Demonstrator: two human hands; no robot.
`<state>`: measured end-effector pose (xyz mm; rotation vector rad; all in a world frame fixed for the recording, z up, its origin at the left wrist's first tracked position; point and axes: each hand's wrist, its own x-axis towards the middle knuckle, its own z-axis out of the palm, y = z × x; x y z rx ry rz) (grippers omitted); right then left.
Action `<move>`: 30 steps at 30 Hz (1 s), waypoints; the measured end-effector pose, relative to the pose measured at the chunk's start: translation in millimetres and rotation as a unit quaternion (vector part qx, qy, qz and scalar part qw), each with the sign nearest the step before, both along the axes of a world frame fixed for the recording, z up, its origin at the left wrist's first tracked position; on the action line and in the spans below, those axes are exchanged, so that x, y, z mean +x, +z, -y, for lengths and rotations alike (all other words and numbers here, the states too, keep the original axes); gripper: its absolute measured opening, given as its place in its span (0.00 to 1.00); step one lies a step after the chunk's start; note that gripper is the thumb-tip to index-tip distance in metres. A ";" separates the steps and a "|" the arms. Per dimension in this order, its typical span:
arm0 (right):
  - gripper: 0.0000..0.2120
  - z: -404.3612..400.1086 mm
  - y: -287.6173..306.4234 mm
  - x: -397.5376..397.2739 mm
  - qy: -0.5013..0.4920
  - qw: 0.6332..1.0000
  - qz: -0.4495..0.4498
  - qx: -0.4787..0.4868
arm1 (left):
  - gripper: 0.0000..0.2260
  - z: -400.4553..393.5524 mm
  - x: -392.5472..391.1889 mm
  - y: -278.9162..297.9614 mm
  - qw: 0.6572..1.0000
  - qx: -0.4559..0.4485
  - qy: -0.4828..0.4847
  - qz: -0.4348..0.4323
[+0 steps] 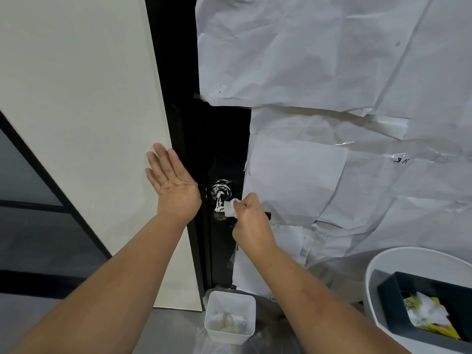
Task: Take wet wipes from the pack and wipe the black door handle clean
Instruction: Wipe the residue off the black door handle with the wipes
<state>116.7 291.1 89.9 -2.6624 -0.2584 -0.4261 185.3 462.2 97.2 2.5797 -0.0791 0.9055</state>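
Mid-wipe, roughly. Black door handle [267, 215] sits on the dark strip of door [224, 149] between the pale wall panel [84, 111] and the taped-up white paper sheets [332, 60]. Only the lever's far tip shows, poking out past the right hand [249, 221]; the rest is hidden behind that hand. White smear [221, 194] covers the round base of the handle and runs down just below it, so that part is not clean yet.

Right hand is curled, pinching a folded wet wipe [230, 208] against the handle close to the base, wipe touching the lower edge of the smear. Left hand [172, 182] is flat, fingers straight, palm toward the camera, holding nothing, up by the door frame edge; can't tell if it presses the frame or just hovers.

My read: wipe is already out of the pack and wiping is under way. Left to do: the smear on the base, then the lever itself, whose state I can't judge since it is covered.

Further out: small white bin [229, 315] on the floor below the handle holds crumpled wipes, likely used ones, so probably more than one wipe so far. Lower right, a white tub [383, 264] holds a dark tray [390, 302] with a yellow wipes pack [431, 318], a white wipe sticking out of it, near if another is needed.
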 end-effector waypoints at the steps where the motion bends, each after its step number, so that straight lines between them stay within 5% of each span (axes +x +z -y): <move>1: 0.15 1.1 1.0 -0.7 -0.007 1.000 0.001 -0.001 | 0.51 0.1 0.7 -0.7 1.000 0.002 0.002 0.002; 13: 0.12 -8.6 -36.3 -5.0 0.118 0.992 0.024 0.034 | 0.51 0.4 1.0 -0.3 1.000 0.009 0.014 -0.001; 15: 0.12 -5.2 -60.0 -19.5 0.102 0.984 -0.046 0.135 | 0.52 0.1 1.9 -1.0 1.000 0.011 0.015 -0.003; 17: 0.12 -1.7 -70.4 -29.4 0.009 0.922 -0.193 0.336 | 0.52 0.2 2.0 -0.9 1.000 0.016 0.016 -0.005; 20: 0.15 3.5 -73.5 -28.5 -0.078 0.829 -0.289 0.472 | 0.51 -0.5 2.0 -2.4 1.000 0.018 0.011 -0.008; 25: 0.14 0.7 -41.3 -8.2 -0.123 0.621 -0.251 0.732 | 0.52 -0.6 3.4 -3.5 1.000 0.019 0.014 0.003; 30: 0.12 -12.2 -27.0 2.7 -0.111 0.534 -0.255 0.799 | 0.52 -1.8 3.8 -4.5 1.000 0.021 0.008 0.003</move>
